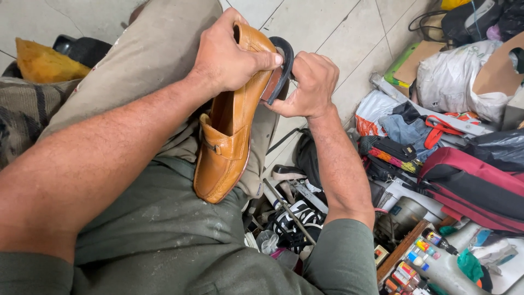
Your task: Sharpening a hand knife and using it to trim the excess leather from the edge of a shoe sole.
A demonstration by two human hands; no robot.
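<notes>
Bracing the tan shoe (229,131) on your lap, your left hand (229,57) wraps closed around its heel end to steady it while your right hand (308,84), at three o'clock, pinches the black heel piece (282,65) against the heel.

Tan leather shoe (226,136), black heel piece (283,65), red-maroon bag (475,186).

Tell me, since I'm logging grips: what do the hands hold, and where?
The left hand grips the tan leather shoe around its heel end. The right hand pinches the black heel piece against that heel.
</notes>
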